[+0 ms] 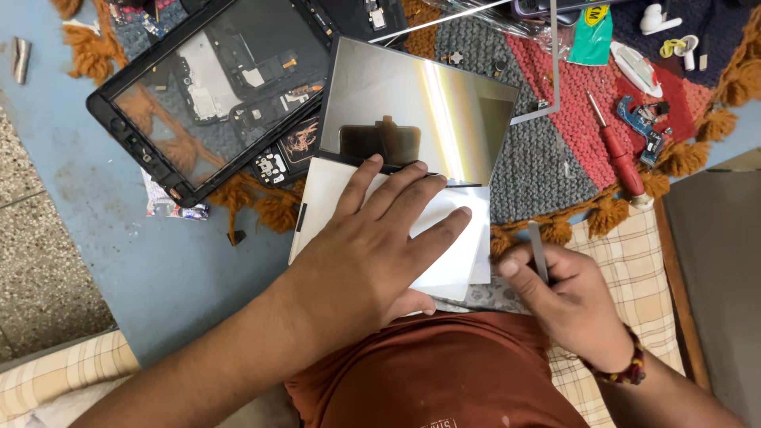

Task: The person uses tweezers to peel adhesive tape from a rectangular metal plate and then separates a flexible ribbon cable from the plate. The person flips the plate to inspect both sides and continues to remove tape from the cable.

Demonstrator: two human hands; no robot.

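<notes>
**Flat hand on the white sheets, thin tool at the right edge**

The left hand lies palm-down, fingers spread, pressing a stack of white sheets that rests partly on the person's lap and partly against the blue worktop. A mirror-like panel stands tilted just behind the sheets, its lower edge touching or nearly touching the fingertips. The right hand sits just right of the sheets, fingers pinching a thin grey tool that points upward.

Risks, as I judge them: the sheets overhang the worktop with little support, so uneven pressure could bend or crease them. The panel leans with nothing visible bracing it; a nudge from the fingers could tip it onto the black frame behind. The tool tip is close to the sheets' right edge and could scratch or nick it if it slips.

Room is tight. The frame and loose parts crowd the far left, a red screwdriver and small pieces lie on the knitted mat to the right. Bare worktop shows only at the left.
</notes>
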